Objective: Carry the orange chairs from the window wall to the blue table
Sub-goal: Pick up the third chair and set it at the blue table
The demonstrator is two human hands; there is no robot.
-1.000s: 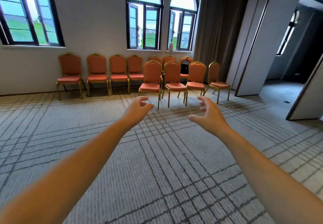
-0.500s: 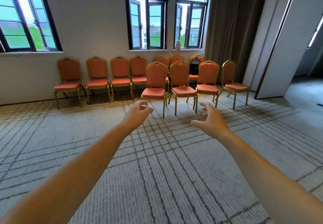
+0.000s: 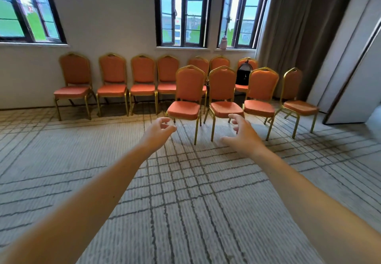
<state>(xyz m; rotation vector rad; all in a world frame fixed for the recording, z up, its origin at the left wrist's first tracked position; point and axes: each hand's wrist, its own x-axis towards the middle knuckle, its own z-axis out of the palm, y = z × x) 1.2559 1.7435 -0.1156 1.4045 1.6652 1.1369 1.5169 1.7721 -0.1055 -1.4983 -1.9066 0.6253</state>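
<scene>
Several orange chairs with gold frames stand along the window wall. A back row [image 3: 112, 84] lines the wall, and a front row sits closer to me. The front-left chair [image 3: 186, 103] and the chair beside it [image 3: 223, 101] are nearest. Both my arms reach forward over the carpet. My left hand [image 3: 158, 128] hovers just short of the front-left chair, fingers loosely curled and holding nothing. My right hand [image 3: 240, 129] hovers before the second chair's seat, fingers spread and bent, also holding nothing. The blue table is out of view.
A black backpack [image 3: 243, 76] sits on a back-row chair. A bottle [image 3: 223, 42] stands on the windowsill. Dark curtains [image 3: 294, 30] hang at the right, beside white folding partition panels [image 3: 354, 61]. Grey lined carpet [image 3: 185, 191] spreads between me and the chairs.
The chairs have grown larger and closer as I walked toward them. Both hands stayed stretched forward and hold nothing, now near the front row's seats.
</scene>
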